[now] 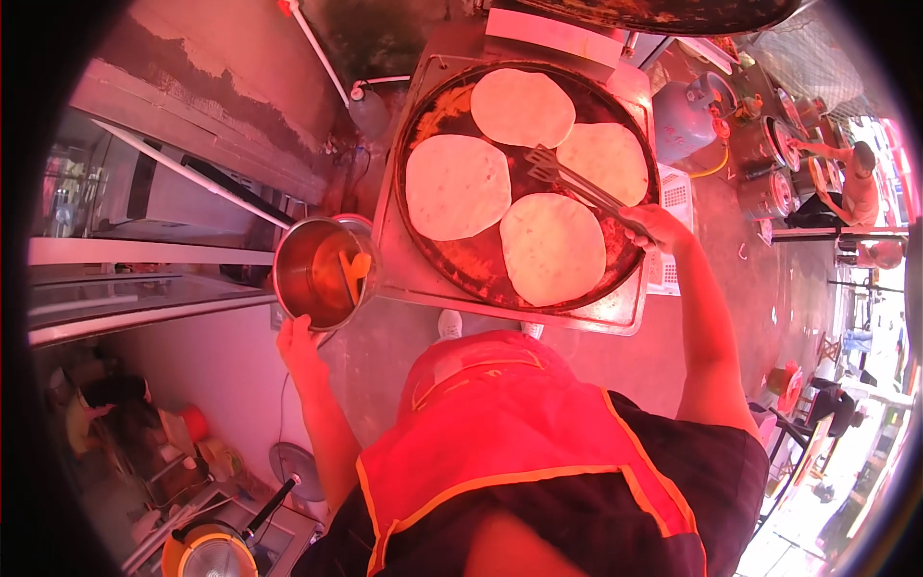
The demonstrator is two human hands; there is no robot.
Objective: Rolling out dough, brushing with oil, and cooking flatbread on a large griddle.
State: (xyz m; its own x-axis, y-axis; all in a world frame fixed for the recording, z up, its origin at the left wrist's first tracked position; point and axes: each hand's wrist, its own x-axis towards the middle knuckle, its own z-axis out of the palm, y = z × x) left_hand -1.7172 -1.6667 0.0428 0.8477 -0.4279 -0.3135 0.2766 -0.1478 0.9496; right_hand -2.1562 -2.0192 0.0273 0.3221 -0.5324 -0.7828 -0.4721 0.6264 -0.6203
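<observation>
My left hand (303,346) grips the rim of a metal pot (288,270) that holds a brown liquid and a brush-like tool with an orange end (357,268). My right hand (657,229) is closed on the handles of metal tongs (591,193) with slotted ends. Those ends hover over or touch the middle of a large round griddle (447,270). Several flat rounds of dough lie on it: one at the top (523,108), one at the left (458,187), one at the right (604,164), partly behind the tongs, and one nearest me (553,249).
Above the griddle hangs a dark round lid (670,16). A gas cylinder (674,122) and a white plastic basket (674,191) are at the right. A person (858,187) sits by large metal pots (766,195) further right. At the left are glass-and-metal frames (151,252).
</observation>
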